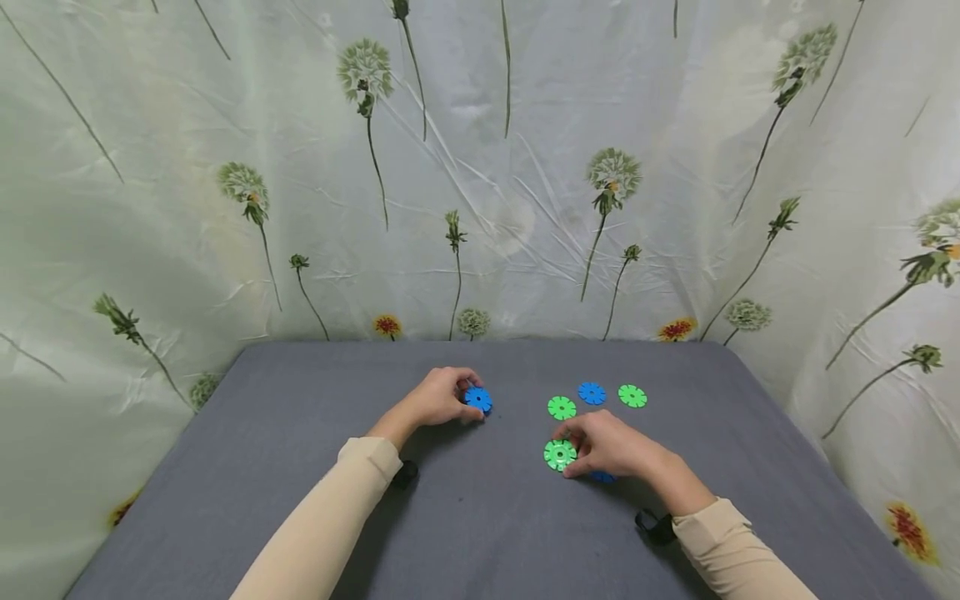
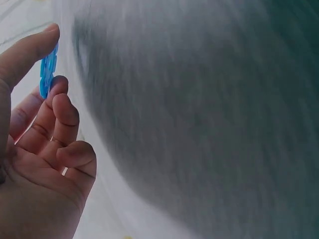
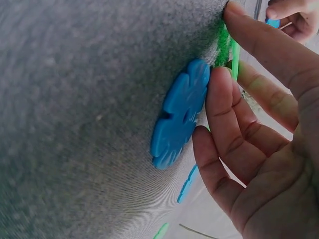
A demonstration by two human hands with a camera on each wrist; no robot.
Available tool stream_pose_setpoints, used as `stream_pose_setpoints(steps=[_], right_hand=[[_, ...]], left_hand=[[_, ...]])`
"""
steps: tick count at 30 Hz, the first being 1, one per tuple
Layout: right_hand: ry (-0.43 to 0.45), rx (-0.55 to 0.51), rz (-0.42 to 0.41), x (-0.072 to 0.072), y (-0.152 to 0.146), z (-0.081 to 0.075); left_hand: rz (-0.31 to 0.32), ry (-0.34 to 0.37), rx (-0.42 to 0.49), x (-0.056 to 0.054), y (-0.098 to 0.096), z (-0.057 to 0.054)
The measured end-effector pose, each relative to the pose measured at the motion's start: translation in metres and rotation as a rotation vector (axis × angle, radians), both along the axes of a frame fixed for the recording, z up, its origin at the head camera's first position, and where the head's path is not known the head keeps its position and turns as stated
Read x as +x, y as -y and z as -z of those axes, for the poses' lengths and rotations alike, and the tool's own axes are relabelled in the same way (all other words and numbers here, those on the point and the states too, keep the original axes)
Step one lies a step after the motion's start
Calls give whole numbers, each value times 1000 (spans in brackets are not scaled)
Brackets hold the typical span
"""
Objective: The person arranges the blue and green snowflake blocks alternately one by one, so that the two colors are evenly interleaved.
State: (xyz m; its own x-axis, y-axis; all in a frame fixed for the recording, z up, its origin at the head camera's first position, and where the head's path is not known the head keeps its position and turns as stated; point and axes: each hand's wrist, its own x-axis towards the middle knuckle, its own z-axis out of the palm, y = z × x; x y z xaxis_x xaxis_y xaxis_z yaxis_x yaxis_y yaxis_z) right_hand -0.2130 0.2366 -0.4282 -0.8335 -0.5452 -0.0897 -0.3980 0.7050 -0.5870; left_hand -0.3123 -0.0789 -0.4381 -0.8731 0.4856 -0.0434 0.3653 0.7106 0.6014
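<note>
My left hand (image 1: 442,396) pinches a blue notched plastic disc (image 1: 478,400) by its edge, between thumb and fingers. In the left wrist view the same disc (image 2: 48,72) appears nearly edge-on, with the other fingers loosely curled below. My right hand (image 1: 611,442) holds a green notched disc (image 1: 560,455) by its rim between thumb and fingers. Seen from the right wrist, this green disc (image 3: 236,59) is a thin edge partly behind the fingers. Another blue disc (image 3: 180,117) lies on the cloth beneath the right hand, mostly hidden in the head view.
Beyond the right hand, a green disc (image 1: 562,407), a blue disc (image 1: 592,393) and another green disc (image 1: 632,396) lie flat on the grey-covered table (image 1: 300,467). A dandelion-print curtain (image 1: 495,167) hangs behind the table's far edge.
</note>
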Motion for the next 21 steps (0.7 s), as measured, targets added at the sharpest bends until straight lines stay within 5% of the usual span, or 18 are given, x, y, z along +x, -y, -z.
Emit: stream_pose_setpoints(steps=[6, 21], right_hand=[[-12, 3, -6, 1, 1, -2], [-40, -19, -6, 0, -1, 0]], left_hand=[[-20, -20, 11, -2, 36, -6], [-75, -39, -6, 1, 116, 5]])
